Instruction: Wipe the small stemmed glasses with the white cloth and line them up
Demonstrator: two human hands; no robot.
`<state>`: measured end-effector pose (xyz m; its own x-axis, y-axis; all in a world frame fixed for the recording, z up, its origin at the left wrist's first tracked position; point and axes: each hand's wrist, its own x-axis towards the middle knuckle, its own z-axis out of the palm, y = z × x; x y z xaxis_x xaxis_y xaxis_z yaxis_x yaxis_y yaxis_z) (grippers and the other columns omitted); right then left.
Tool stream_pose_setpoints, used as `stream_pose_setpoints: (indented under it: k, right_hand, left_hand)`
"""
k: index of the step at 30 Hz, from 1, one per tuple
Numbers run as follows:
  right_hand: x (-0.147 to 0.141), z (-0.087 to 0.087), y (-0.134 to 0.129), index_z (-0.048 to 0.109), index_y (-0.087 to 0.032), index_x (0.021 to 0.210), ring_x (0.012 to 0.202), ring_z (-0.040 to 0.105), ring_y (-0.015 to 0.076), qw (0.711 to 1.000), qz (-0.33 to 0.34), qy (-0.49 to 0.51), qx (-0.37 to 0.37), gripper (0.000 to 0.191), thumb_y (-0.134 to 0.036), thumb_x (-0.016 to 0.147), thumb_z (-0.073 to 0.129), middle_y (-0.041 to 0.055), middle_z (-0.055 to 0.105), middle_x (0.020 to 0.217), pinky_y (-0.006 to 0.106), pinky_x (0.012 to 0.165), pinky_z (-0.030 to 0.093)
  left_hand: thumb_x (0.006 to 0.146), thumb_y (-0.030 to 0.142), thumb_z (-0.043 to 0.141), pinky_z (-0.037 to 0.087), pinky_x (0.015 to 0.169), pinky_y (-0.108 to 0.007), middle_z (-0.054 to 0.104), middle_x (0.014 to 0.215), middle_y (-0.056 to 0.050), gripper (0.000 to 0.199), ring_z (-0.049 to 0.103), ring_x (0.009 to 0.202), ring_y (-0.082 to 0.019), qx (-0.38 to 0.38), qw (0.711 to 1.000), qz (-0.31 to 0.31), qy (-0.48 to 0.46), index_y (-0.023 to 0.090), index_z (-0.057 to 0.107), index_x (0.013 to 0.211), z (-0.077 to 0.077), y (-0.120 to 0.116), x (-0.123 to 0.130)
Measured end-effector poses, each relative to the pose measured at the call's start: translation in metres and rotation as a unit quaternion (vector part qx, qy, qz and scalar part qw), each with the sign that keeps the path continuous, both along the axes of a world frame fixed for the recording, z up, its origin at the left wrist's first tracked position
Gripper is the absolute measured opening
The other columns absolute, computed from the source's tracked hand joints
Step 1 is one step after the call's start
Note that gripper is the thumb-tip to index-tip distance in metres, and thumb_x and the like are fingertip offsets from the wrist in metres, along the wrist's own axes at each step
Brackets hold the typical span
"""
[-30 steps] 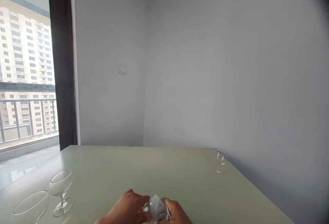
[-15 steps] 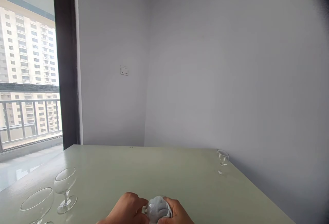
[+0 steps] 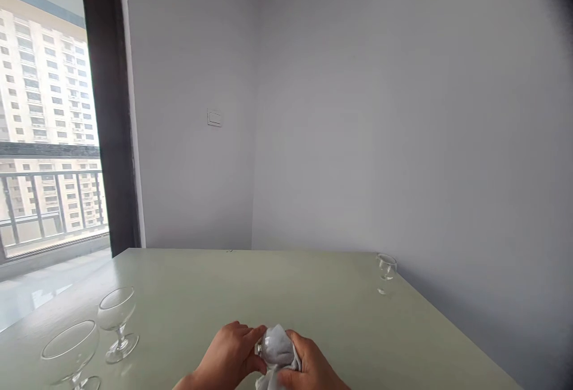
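Low in the middle of the view, a stemmed glass (image 3: 271, 342) lies sideways between my hands, its bowl toward the right. My left hand (image 3: 235, 351) is closed around the stem end, thumb and fingers pinching it. A light grey cloth (image 3: 286, 359) is tucked into and around the bowl, and a fold of it hangs below. My right hand (image 3: 308, 360) grips the cloth against the bowl, its thumb in front. Much of the glass is hidden by fingers and cloth.
Two stemmed glasses stand upright on the pale green table (image 3: 250, 282) at the left: a nearer glass (image 3: 71, 351) and a farther glass (image 3: 119, 321). Another glass (image 3: 387, 267) stands near the far right corner. Walls border the table behind and to the right.
Both hands, with the glass and cloth, appear slightly higher in the view. The cloth has shifted, and a fold now hangs below the bowl. The view has tilted a little.
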<state>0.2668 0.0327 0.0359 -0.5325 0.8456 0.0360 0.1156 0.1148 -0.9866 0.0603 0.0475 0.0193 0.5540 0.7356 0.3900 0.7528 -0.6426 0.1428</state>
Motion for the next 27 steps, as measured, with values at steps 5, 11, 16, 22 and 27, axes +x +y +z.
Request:
stream_pose_setpoints:
  k: [5,11,16,22,27]
  right_hand:
    - [0.005,0.005,-0.007,0.061,-0.018,0.085,0.061,0.041,0.0105,0.998,0.034,-0.053,0.032,0.022,-0.013,0.064,0.058,-0.0038,0.052,0.068,0.021,0.053,0.031]
    - [0.001,-0.013,0.005,0.059,-0.016,0.087,0.061,0.045,0.0111,0.999,-0.010,0.043,0.003,0.023,-0.012,0.064,0.057,-0.0027,0.054,0.069,0.022,0.055,0.034]
    - [0.002,-0.018,0.010,0.059,-0.015,0.088,0.061,0.044,0.0108,0.997,-0.036,0.073,0.005,0.020,-0.014,0.068,0.059,-0.0027,0.053,0.069,0.023,0.056,0.034]
    - [0.003,-0.016,0.008,0.059,-0.015,0.091,0.065,0.049,0.0123,0.997,-0.029,0.067,-0.005,0.022,-0.013,0.069,0.059,-0.0014,0.058,0.073,0.024,0.059,0.037]
    - [0.004,-0.016,0.007,0.060,-0.016,0.090,0.068,0.052,0.0131,0.997,-0.030,0.065,-0.004,0.019,-0.015,0.071,0.060,-0.0017,0.059,0.074,0.024,0.061,0.039]
  left_hand:
    - [0.078,0.065,0.043,0.032,0.047,-0.018,0.055,0.055,0.005,0.049,0.050,0.052,-0.009,-0.322,0.941,-0.045,-0.094,0.019,0.060,0.072,0.018,-0.004,-0.006]
    - [0.082,0.049,0.052,0.039,0.068,-0.029,0.067,0.076,0.000,0.031,0.058,0.070,-0.018,-0.083,0.996,0.026,-0.011,0.025,0.059,0.100,0.022,-0.010,0.004]
    - [0.073,0.036,0.068,0.042,0.075,-0.039,0.067,0.082,-0.004,0.049,0.060,0.076,-0.023,0.084,0.994,0.039,0.063,0.019,0.050,0.115,0.017,-0.011,0.013]
    - [0.080,0.039,0.060,0.043,0.070,-0.037,0.066,0.080,-0.003,0.041,0.060,0.074,-0.021,0.072,0.995,0.042,0.057,0.017,0.049,0.113,0.005,-0.008,0.014]
    - [0.084,0.044,0.052,0.042,0.071,-0.036,0.066,0.079,-0.003,0.040,0.060,0.074,-0.020,0.071,0.996,0.036,0.045,0.019,0.048,0.115,-0.003,-0.006,0.011]
